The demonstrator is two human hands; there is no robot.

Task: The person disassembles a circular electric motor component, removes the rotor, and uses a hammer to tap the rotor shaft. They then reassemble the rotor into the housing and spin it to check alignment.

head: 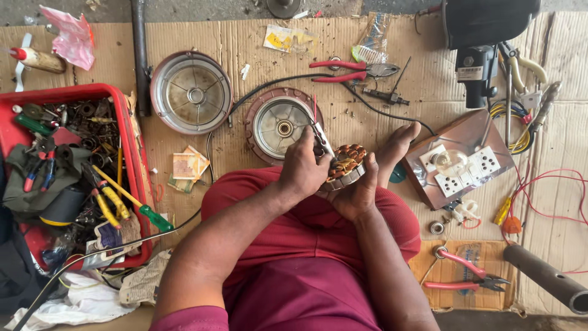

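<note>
I hold a round motor stator (346, 163) with copper windings over my lap, which is covered in red cloth. My right hand (358, 196) cups the stator from below and grips its rim. My left hand (302, 167) comes over it from the left and pinches a thin pale strip-like tool (322, 142) against the stator's upper edge. My bare foot (398, 144) rests on the cardboard just to the right of the stator. A round motor cover (278, 125) with a bearing at its centre lies directly beyond my hands.
A red tray (131, 153) full of screwdrivers, pliers and scrap sits at the left. A second round cover (191, 92) lies farther back. Red-handled pliers (349, 70) are at the back and a second pair (465, 276) lies at the right. A wooden socket board with a bulb (459, 160) and loose wires lie at the right.
</note>
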